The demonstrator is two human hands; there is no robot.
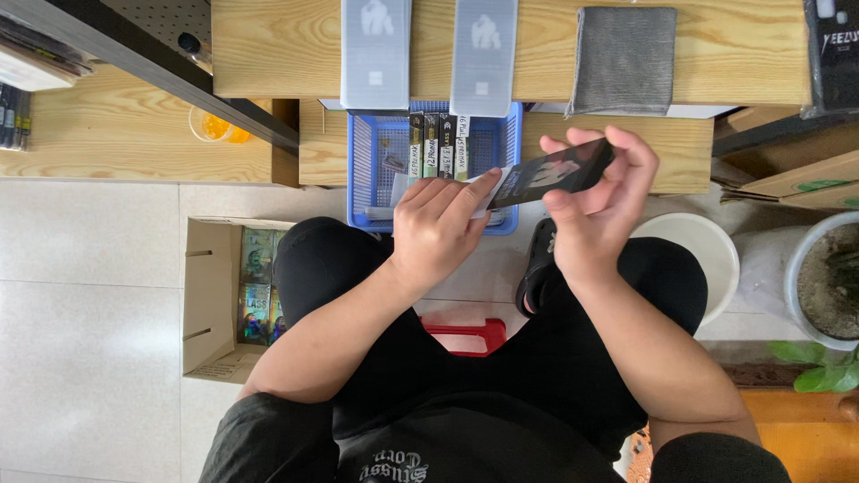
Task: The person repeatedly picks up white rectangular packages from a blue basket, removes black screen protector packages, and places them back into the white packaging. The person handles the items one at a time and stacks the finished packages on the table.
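My right hand [601, 204] grips a small flat black box [548, 174] at its right end and holds it level in front of me. My left hand [440, 225] pinches a thin white paper strip [489, 199] at the box's left end, fingertips touching the box edge. Just beyond both hands stands a blue plastic basket [501, 143] on a low wooden shelf [322, 143], holding several upright narrow boxes [438, 143] with white labelled spines. I sit over a red stool [469, 333] in black clothes.
Two translucent grey flat packets [376, 54] and a grey cloth [623, 59] lie on the upper wooden shelf. An open cardboard box [208, 295] with colourful packs stands on the tiled floor at left. A white bucket [709, 256] and a plant pot [821, 277] are at right.
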